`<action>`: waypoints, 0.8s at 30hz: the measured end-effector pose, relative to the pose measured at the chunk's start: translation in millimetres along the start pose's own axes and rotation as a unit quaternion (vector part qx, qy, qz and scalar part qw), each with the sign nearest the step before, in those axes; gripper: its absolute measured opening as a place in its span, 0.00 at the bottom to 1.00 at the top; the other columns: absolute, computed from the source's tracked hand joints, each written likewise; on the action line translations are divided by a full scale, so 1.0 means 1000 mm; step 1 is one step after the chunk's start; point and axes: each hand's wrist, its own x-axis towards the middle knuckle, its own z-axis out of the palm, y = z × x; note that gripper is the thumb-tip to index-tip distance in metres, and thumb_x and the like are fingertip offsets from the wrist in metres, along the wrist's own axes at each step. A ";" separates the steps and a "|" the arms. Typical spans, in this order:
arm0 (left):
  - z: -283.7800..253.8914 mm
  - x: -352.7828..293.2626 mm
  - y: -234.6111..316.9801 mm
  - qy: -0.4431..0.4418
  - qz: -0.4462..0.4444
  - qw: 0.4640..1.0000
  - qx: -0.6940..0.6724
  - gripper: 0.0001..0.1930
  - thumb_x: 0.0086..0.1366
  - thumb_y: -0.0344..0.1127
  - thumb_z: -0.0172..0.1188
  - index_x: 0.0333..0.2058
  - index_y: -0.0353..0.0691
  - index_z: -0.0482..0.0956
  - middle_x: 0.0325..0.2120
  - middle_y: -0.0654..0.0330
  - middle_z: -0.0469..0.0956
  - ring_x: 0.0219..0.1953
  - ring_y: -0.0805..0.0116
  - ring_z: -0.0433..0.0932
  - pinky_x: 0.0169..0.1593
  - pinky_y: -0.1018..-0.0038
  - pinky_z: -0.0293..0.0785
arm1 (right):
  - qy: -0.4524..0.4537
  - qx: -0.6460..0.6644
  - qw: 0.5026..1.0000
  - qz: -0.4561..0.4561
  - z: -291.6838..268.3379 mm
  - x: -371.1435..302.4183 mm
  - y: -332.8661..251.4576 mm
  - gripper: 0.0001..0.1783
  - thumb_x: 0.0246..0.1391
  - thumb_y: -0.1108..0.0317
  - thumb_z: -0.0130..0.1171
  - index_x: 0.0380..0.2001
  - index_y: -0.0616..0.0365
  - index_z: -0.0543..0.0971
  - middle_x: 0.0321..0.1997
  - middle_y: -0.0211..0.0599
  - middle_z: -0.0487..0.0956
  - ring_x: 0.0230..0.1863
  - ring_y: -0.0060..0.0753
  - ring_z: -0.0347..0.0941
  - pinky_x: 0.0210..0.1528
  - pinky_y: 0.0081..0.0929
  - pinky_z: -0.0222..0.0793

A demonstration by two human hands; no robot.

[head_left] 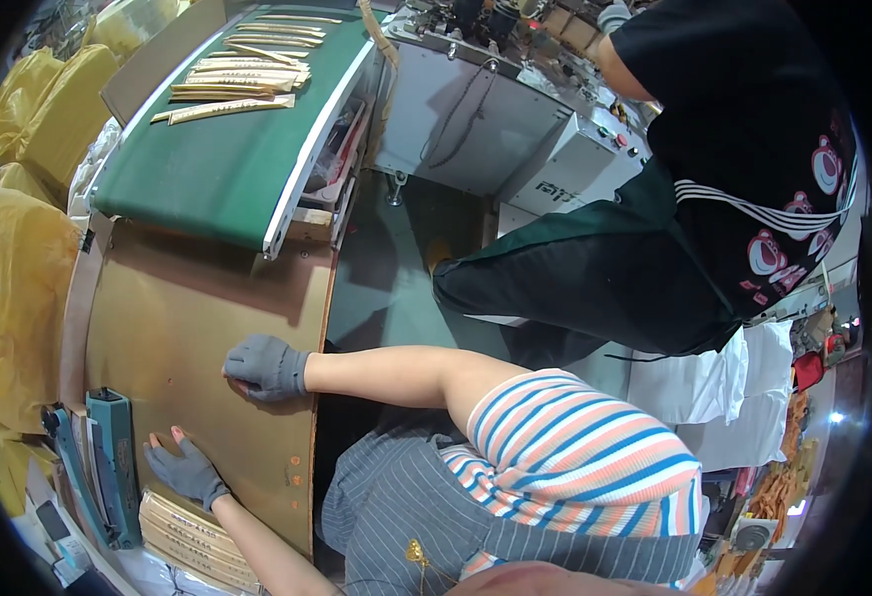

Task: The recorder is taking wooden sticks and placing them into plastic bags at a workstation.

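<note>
My left hand (187, 472), in a grey glove with bare fingertips, lies on the brown tabletop (148, 298) with its fingers spread and nothing in it. Close below it is a bundle of pale, paper-wrapped sticks (192, 536), lined up side by side; my left wrist is beside its upper right corner. Farther up the table rests my right hand (269, 368), gloved the same way. Its fingers are curled in, and no object shows in them. A long teal bench device like a bag sealer (110, 462) stands just left of my left hand.
A green conveyor belt (207, 169) ends at the table's far side, carrying several loose paper-wrapped sticks (247, 74). Yellow plastic-covered bags (18, 288) crowd the left side. A person in dark clothes (595, 258) stands at the right near a grey machine (585, 164).
</note>
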 end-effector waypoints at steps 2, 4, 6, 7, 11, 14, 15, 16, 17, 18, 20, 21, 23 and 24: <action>0.000 0.000 0.000 0.002 0.002 1.000 -0.003 0.29 0.63 0.53 0.50 0.52 0.34 0.69 0.54 0.45 0.65 0.58 0.52 0.62 0.60 0.62 0.57 | 0.003 0.001 1.000 0.001 0.000 0.000 0.000 0.09 0.40 0.68 0.56 0.29 0.55 0.74 0.29 0.37 0.74 0.32 0.42 0.71 0.35 0.36 0.66; 0.000 0.000 -0.001 0.003 0.007 1.000 0.008 0.28 0.62 0.53 0.51 0.52 0.36 0.69 0.55 0.45 0.64 0.58 0.51 0.62 0.59 0.61 0.59 | 0.009 0.002 1.000 -0.003 0.000 0.000 0.001 0.09 0.40 0.68 0.56 0.29 0.55 0.74 0.28 0.37 0.74 0.31 0.42 0.71 0.35 0.36 0.66; 0.001 0.000 -0.001 0.004 0.006 1.000 0.004 0.28 0.62 0.53 0.51 0.52 0.36 0.69 0.55 0.45 0.64 0.58 0.51 0.62 0.59 0.61 0.59 | 0.011 0.001 1.000 -0.003 0.001 0.000 0.001 0.09 0.40 0.68 0.56 0.28 0.55 0.73 0.28 0.37 0.74 0.31 0.43 0.71 0.34 0.36 0.66; 0.002 0.000 -0.002 0.006 0.005 1.000 0.000 0.28 0.62 0.53 0.51 0.52 0.36 0.69 0.55 0.45 0.65 0.58 0.51 0.62 0.59 0.61 0.59 | 0.014 0.001 1.000 -0.003 0.001 0.000 0.001 0.09 0.40 0.68 0.56 0.28 0.55 0.73 0.28 0.37 0.74 0.31 0.43 0.71 0.34 0.37 0.66; 0.002 0.000 -0.003 0.006 0.004 1.000 0.008 0.28 0.62 0.53 0.51 0.52 0.36 0.69 0.55 0.45 0.65 0.58 0.51 0.62 0.59 0.61 0.58 | 0.008 0.003 1.000 -0.002 -0.001 0.001 0.000 0.08 0.40 0.67 0.56 0.27 0.55 0.73 0.27 0.37 0.74 0.31 0.43 0.71 0.33 0.37 0.66; 0.002 0.000 -0.002 0.006 0.005 1.000 -0.004 0.28 0.62 0.53 0.51 0.52 0.36 0.69 0.55 0.45 0.65 0.58 0.51 0.63 0.59 0.61 0.59 | 0.018 0.002 1.000 -0.003 -0.001 0.001 0.000 0.08 0.39 0.68 0.56 0.27 0.54 0.73 0.27 0.37 0.73 0.30 0.43 0.71 0.32 0.37 0.65; 0.002 0.000 -0.002 0.008 0.006 1.000 0.003 0.28 0.62 0.53 0.51 0.52 0.36 0.69 0.54 0.45 0.65 0.57 0.51 0.63 0.59 0.61 0.58 | 0.018 0.006 1.000 -0.004 -0.002 0.002 -0.001 0.08 0.39 0.67 0.56 0.27 0.54 0.73 0.26 0.37 0.73 0.30 0.43 0.71 0.32 0.37 0.65; 0.002 0.000 -0.002 0.010 0.008 1.000 0.011 0.28 0.62 0.53 0.51 0.52 0.36 0.69 0.54 0.45 0.65 0.57 0.51 0.63 0.59 0.61 0.58 | 0.017 0.010 1.000 -0.005 -0.003 0.002 -0.001 0.08 0.39 0.67 0.57 0.26 0.54 0.73 0.26 0.37 0.73 0.29 0.43 0.71 0.31 0.37 0.65; 0.002 0.000 -0.003 0.009 0.007 1.000 0.011 0.28 0.62 0.53 0.51 0.52 0.36 0.69 0.54 0.45 0.65 0.57 0.51 0.63 0.59 0.61 0.58 | 0.017 0.010 1.000 -0.004 -0.004 0.003 -0.002 0.08 0.39 0.67 0.57 0.26 0.54 0.73 0.26 0.37 0.73 0.29 0.43 0.71 0.31 0.37 0.65; 0.003 0.001 -0.004 0.012 0.014 1.000 0.009 0.28 0.62 0.53 0.51 0.52 0.36 0.69 0.54 0.46 0.65 0.57 0.51 0.63 0.59 0.61 0.59 | 0.020 0.009 1.000 -0.008 -0.005 0.003 -0.002 0.08 0.38 0.68 0.57 0.26 0.54 0.73 0.26 0.37 0.73 0.29 0.43 0.71 0.31 0.37 0.65; 0.003 0.000 -0.004 0.015 0.021 1.000 0.006 0.28 0.62 0.53 0.51 0.52 0.36 0.69 0.54 0.46 0.65 0.57 0.51 0.63 0.59 0.61 0.59 | 0.024 0.008 1.000 -0.011 -0.005 0.003 -0.002 0.08 0.38 0.68 0.57 0.26 0.54 0.73 0.25 0.37 0.73 0.29 0.43 0.71 0.31 0.37 0.65; 0.002 0.000 -0.002 0.006 0.016 1.000 0.009 0.29 0.63 0.53 0.50 0.53 0.35 0.68 0.55 0.46 0.65 0.58 0.52 0.62 0.60 0.62 0.57 | 0.025 0.006 1.000 -0.009 -0.005 0.003 -0.002 0.08 0.38 0.68 0.57 0.25 0.55 0.73 0.25 0.37 0.72 0.28 0.43 0.71 0.31 0.38 0.65; 0.002 0.000 -0.002 -0.002 0.011 1.000 0.011 0.29 0.63 0.54 0.49 0.53 0.35 0.68 0.55 0.46 0.64 0.59 0.52 0.61 0.60 0.63 0.56 | 0.027 0.004 1.000 -0.007 -0.005 0.002 -0.001 0.07 0.38 0.68 0.57 0.25 0.55 0.73 0.25 0.37 0.72 0.28 0.43 0.70 0.31 0.38 0.65; 0.002 0.001 -0.003 -0.002 0.010 1.000 0.004 0.29 0.63 0.54 0.49 0.53 0.35 0.68 0.55 0.46 0.64 0.59 0.52 0.61 0.60 0.63 0.56 | 0.026 0.004 1.000 -0.011 -0.004 0.003 -0.001 0.07 0.38 0.68 0.57 0.25 0.55 0.72 0.25 0.37 0.72 0.28 0.43 0.70 0.30 0.38 0.65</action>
